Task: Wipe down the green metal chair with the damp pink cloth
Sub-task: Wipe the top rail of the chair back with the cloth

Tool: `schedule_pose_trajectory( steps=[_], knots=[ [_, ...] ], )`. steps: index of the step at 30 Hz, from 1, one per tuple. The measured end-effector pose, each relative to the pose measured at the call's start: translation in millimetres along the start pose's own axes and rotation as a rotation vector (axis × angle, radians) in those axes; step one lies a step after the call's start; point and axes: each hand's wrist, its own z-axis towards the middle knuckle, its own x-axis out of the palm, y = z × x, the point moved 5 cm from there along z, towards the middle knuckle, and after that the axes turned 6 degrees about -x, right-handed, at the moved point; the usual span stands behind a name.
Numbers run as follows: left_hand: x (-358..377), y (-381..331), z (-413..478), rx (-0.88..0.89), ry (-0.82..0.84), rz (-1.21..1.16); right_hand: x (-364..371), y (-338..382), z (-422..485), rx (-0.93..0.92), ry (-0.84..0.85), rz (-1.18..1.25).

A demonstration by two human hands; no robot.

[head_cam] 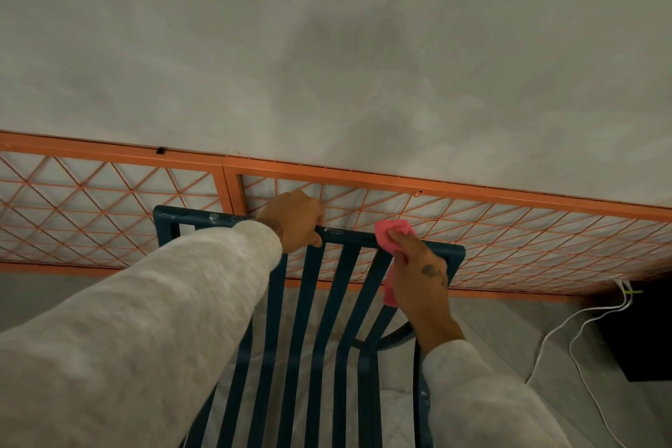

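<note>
Green metal chair stands on the floor against the orange lattice fence, backrest on the far side, seat apparently opening toward the near side. Its top rail runs left to right. The flat slats are the long axis, dropping from the rail down and nearer.

Left hand is on the middle of the rail, fingers wrapped over it and clamped, thumb underneath. Right hand is at the right end of the rail near the corner, fingers together and closed on the pink cloth. It presses the cloth onto the metal, and a loose tail hangs below the palm.

Handling, as a judgement:
- The chair is rigid, painted, probably slick when wet, and light enough to shift, so bracing it at the rail makes sense.
- The cloth is soft and floppy, so bunch it in the palm and wrap it round each bar.
- Pale scuffs on the rail left of the left hand look unwiped.

White cables lie on the floor at right.
</note>
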Motion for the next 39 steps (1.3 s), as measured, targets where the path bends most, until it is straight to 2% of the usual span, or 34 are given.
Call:
schedule_pose_trajectory(
  steps=[1,5,9,12,15,17,21,24,28,31,33,36,39],
  knots=[
    [-1,0,0,0.000,0.006,-0.001,3,6,1,0.008,0.024,-0.029],
    [-1,0,1,-0.005,0.023,-0.014,20,35,-12,-0.193,0.088,-0.078],
    [-1,-1,2,-0.008,0.019,-0.003,14,18,-12,-0.192,0.111,-0.059],
    [-1,-2,2,-0.006,0.023,-0.002,-1,-2,-4,-0.145,0.041,-0.075],
    [-2,-2,1,-0.009,0.029,-0.008,-3,3,-2,-0.192,-0.032,-0.145],
    [-3,-2,1,-0.012,0.034,-0.011,9,18,-6,-0.193,0.024,-0.100],
    [-3,-4,1,-0.012,0.044,0.005,35,41,-20,-0.347,0.120,-0.057],
    [-2,-5,0,-0.012,0.034,0.009,26,27,-14,-0.284,0.149,-0.052],
    [-3,-4,0,-0.014,0.020,0.006,-3,1,-4,-0.125,0.024,-0.052],
    [-3,-3,0,-0.016,0.023,0.006,5,4,0,-0.021,0.021,-0.103],
    [-3,-4,0,-0.014,0.022,0.008,17,20,-6,-0.064,0.041,-0.080],
    [-4,-5,-1,-0.014,0.027,0.006,27,35,-16,-0.229,0.087,-0.045],
    [-4,-5,-1,-0.017,0.023,0.001,18,22,-12,-0.224,0.117,-0.065]
  ],
)
